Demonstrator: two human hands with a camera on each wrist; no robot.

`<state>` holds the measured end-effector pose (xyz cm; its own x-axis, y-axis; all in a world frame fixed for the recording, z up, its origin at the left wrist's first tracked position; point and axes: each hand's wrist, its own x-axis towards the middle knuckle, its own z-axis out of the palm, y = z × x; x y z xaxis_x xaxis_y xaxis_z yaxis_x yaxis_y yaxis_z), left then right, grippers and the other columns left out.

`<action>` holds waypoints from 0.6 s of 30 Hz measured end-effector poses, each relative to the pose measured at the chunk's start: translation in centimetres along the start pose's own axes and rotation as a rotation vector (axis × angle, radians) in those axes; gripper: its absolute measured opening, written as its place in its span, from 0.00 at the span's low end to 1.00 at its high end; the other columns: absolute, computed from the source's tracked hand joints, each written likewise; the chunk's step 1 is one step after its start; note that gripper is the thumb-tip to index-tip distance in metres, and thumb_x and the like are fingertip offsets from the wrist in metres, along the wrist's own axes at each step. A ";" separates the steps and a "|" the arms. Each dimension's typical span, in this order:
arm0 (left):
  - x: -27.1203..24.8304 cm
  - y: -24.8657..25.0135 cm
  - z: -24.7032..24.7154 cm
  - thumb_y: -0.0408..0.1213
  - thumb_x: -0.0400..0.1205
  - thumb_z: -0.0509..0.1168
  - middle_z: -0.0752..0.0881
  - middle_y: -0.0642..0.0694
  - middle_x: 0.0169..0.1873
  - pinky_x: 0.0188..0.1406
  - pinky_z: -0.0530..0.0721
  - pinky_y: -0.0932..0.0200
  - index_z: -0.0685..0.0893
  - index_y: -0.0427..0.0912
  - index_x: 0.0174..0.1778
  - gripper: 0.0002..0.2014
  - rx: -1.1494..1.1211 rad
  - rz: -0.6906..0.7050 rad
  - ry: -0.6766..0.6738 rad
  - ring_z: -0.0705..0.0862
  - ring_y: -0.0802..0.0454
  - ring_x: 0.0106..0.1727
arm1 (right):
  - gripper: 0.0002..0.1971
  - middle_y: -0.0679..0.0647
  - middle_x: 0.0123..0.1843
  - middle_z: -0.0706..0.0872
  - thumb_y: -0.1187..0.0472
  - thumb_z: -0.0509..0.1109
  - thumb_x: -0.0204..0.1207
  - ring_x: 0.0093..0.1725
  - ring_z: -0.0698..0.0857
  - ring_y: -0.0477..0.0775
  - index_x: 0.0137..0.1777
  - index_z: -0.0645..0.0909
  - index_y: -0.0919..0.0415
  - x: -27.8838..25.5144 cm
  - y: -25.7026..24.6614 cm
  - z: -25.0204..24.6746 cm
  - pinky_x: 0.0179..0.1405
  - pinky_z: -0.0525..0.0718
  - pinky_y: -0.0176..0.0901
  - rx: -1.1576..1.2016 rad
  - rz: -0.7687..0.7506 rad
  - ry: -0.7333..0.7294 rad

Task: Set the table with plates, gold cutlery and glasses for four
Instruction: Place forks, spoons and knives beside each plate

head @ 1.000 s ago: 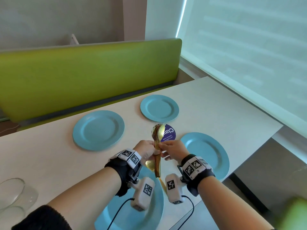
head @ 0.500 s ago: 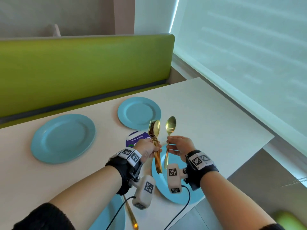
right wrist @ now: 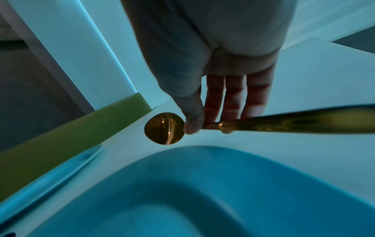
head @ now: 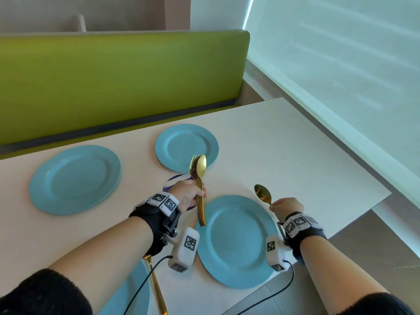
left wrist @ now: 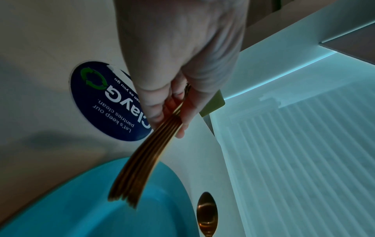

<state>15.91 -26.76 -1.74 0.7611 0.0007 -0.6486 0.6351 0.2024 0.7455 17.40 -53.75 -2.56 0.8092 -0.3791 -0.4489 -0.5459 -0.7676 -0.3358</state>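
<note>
My left hand [head: 191, 195] grips a bundle of gold cutlery [head: 199, 178], spoons and forks held upright above the table; its handles [left wrist: 138, 162] hang over the near blue plate [head: 236, 248]. My right hand [head: 285, 206] pinches a single gold spoon [head: 263, 193] by its neck, to the right of that plate, bowl pointing away; the thumb [right wrist: 192, 118] and fingers hold it in the right wrist view, where the gold spoon [right wrist: 164, 128] hovers past the plate's [right wrist: 202, 192] rim. Two more blue plates [head: 75, 178] [head: 186, 146] lie on the far side.
The white table [head: 295, 155] ends at a right edge near the window blind [head: 341, 64]. A green bench back [head: 113, 83] runs behind. A round purple sticker [left wrist: 105, 99] lies under my left hand. A fourth plate [head: 134, 294] with a gold utensil [head: 156, 289] beside it sits bottom left.
My right hand drew one spoon out of the bundle and carried it right and down, beside the near plate. The left hand kept the bundle upright.
</note>
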 end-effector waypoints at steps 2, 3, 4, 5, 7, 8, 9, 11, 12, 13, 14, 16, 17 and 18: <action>0.0 0.0 0.0 0.14 0.79 0.55 0.78 0.43 0.33 0.40 0.80 0.59 0.77 0.37 0.37 0.15 -0.011 0.012 -0.005 0.79 0.50 0.34 | 0.10 0.50 0.60 0.88 0.55 0.70 0.76 0.60 0.85 0.52 0.53 0.89 0.54 0.1 0.2 0.2 0.59 0.79 0.37 -0.009 -0.004 0.003; 0.0 0.0 0.0 0.14 0.79 0.55 0.79 0.43 0.33 0.39 0.81 0.59 0.77 0.37 0.37 0.15 -0.012 0.017 -0.008 0.79 0.50 0.35 | 0.10 0.50 0.59 0.89 0.55 0.70 0.76 0.60 0.85 0.52 0.53 0.89 0.54 0.1 0.2 0.2 0.58 0.79 0.36 -0.016 -0.007 -0.001; 0.0 0.0 -0.1 0.14 0.80 0.55 0.79 0.42 0.34 0.37 0.83 0.59 0.78 0.36 0.37 0.15 -0.014 0.020 -0.012 0.79 0.50 0.35 | 0.10 0.50 0.59 0.89 0.55 0.69 0.76 0.60 0.85 0.53 0.53 0.89 0.53 0.2 0.3 0.3 0.58 0.79 0.36 -0.026 -0.013 -0.005; 0.0 0.0 -0.1 0.13 0.80 0.56 0.79 0.42 0.34 0.34 0.85 0.60 0.78 0.36 0.38 0.14 -0.018 0.022 -0.014 0.80 0.50 0.35 | 0.10 0.50 0.59 0.89 0.55 0.69 0.76 0.60 0.86 0.53 0.52 0.89 0.53 0.2 0.2 0.4 0.57 0.79 0.36 -0.036 -0.014 -0.005; 0.0 0.1 -0.2 0.13 0.80 0.55 0.79 0.42 0.35 0.27 0.87 0.65 0.78 0.35 0.38 0.14 -0.025 0.022 -0.014 0.80 0.50 0.36 | 0.09 0.51 0.56 0.90 0.56 0.69 0.74 0.57 0.87 0.54 0.50 0.90 0.52 0.2 0.3 0.6 0.54 0.80 0.36 -0.045 -0.010 0.001; 0.0 0.2 -0.1 0.13 0.80 0.56 0.80 0.42 0.35 0.27 0.87 0.66 0.78 0.36 0.38 0.14 -0.019 0.019 -0.011 0.81 0.50 0.36 | 0.09 0.51 0.55 0.91 0.55 0.70 0.73 0.55 0.87 0.55 0.49 0.90 0.53 0.3 0.4 0.7 0.54 0.81 0.36 -0.050 -0.011 0.003; 0.0 0.2 0.0 0.14 0.80 0.56 0.80 0.42 0.35 0.27 0.86 0.66 0.78 0.36 0.38 0.14 -0.013 0.018 -0.009 0.81 0.51 0.36 | 0.09 0.51 0.54 0.91 0.55 0.70 0.72 0.54 0.87 0.55 0.48 0.90 0.53 0.4 0.4 0.8 0.53 0.82 0.37 -0.055 -0.012 0.003; 0.0 0.2 0.1 0.13 0.80 0.56 0.80 0.42 0.34 0.25 0.87 0.67 0.78 0.35 0.38 0.14 -0.025 0.022 -0.001 0.81 0.50 0.36 | 0.09 0.51 0.52 0.91 0.54 0.71 0.71 0.51 0.87 0.55 0.47 0.90 0.53 0.5 0.5 1.0 0.52 0.82 0.36 -0.056 -0.012 -0.008; 0.0 0.3 0.2 0.13 0.79 0.57 0.80 0.41 0.34 0.24 0.87 0.67 0.78 0.35 0.38 0.13 -0.032 0.023 0.006 0.81 0.50 0.35 | 0.08 0.52 0.52 0.91 0.54 0.72 0.71 0.51 0.87 0.55 0.46 0.91 0.53 0.6 0.5 1.0 0.52 0.82 0.37 -0.051 -0.010 -0.017; 0.0 0.3 0.3 0.13 0.79 0.57 0.81 0.41 0.34 0.23 0.86 0.67 0.78 0.34 0.38 0.13 -0.033 0.024 0.013 0.81 0.50 0.35 | 0.08 0.53 0.52 0.91 0.54 0.73 0.70 0.53 0.87 0.56 0.46 0.91 0.54 0.5 0.4 1.0 0.52 0.82 0.37 -0.050 -0.010 -0.025; 0.0 0.3 0.4 0.13 0.79 0.58 0.81 0.41 0.34 0.22 0.86 0.67 0.78 0.34 0.38 0.13 -0.034 0.022 0.019 0.82 0.50 0.34 | 0.08 0.53 0.52 0.91 0.55 0.73 0.70 0.54 0.87 0.56 0.46 0.91 0.54 0.5 0.4 1.1 0.53 0.82 0.38 -0.051 -0.011 -0.030; -0.1 0.3 0.4 0.13 0.78 0.58 0.81 0.40 0.34 0.22 0.86 0.67 0.79 0.33 0.39 0.12 -0.044 0.017 0.030 0.83 0.51 0.33 | 0.08 0.54 0.51 0.91 0.57 0.72 0.70 0.53 0.86 0.56 0.46 0.91 0.55 0.4 0.2 1.1 0.53 0.82 0.38 -0.056 -0.014 -0.044; -0.2 0.3 0.4 0.13 0.78 0.59 0.81 0.40 0.34 0.22 0.86 0.66 0.79 0.32 0.39 0.11 -0.054 0.011 0.034 0.83 0.50 0.33 | 0.08 0.54 0.51 0.91 0.58 0.72 0.70 0.51 0.86 0.56 0.46 0.91 0.55 0.4 0.2 1.1 0.51 0.82 0.38 -0.057 -0.018 -0.049; -0.2 0.4 0.4 0.13 0.78 0.59 0.81 0.40 0.34 0.22 0.87 0.66 0.79 0.32 0.40 0.11 -0.066 0.003 0.038 0.83 0.50 0.34 | 0.08 0.54 0.51 0.91 0.59 0.72 0.70 0.49 0.85 0.55 0.46 0.90 0.56 0.5 0.3 1.1 0.50 0.81 0.37 -0.052 -0.018 -0.052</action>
<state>16.02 -27.07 -1.24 0.7570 0.0380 -0.6523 0.6215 0.2664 0.7368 17.38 -53.52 -3.80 0.8055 -0.3388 -0.4862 -0.5184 -0.8004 -0.3012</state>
